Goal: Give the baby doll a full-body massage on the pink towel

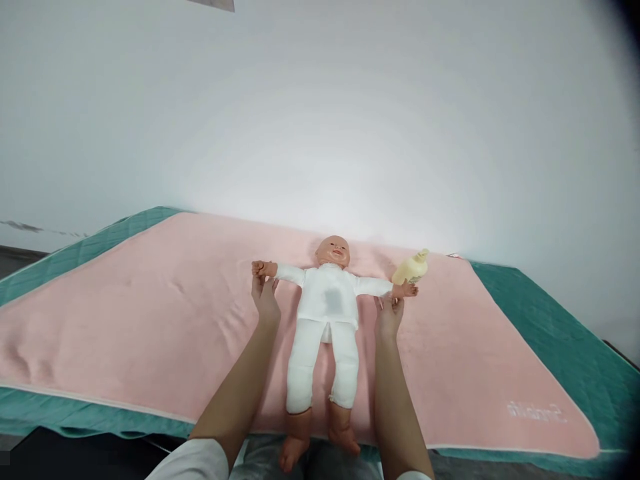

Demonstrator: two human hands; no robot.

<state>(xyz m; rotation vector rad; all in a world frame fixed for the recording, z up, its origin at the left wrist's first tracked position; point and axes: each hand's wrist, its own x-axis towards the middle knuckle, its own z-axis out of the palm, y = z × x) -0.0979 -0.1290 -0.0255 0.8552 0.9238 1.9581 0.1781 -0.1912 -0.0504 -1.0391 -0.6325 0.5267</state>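
Observation:
A baby doll (327, 293) in a white top and trousers lies face up, its arms stretched out to both sides and its feet toward me. My left hand (267, 301) grips the doll's arm at the wrist on the left, fingers curled up behind it. On the other side, my right hand (389, 319) has its fingers closed at the doll's other wrist, partly hidden by the sleeve. A pale yellow pump bottle (411, 268) lies tilted just beyond that doll hand. The doll's top bears a greyish patch on its front.
Beneath the doll spreads a pink mat (150, 320) with pale lettering at its near right corner. A green quilted cover (560, 333) shows around it on the bed or table. A plain white wall (320, 120) rises directly behind the far edge.

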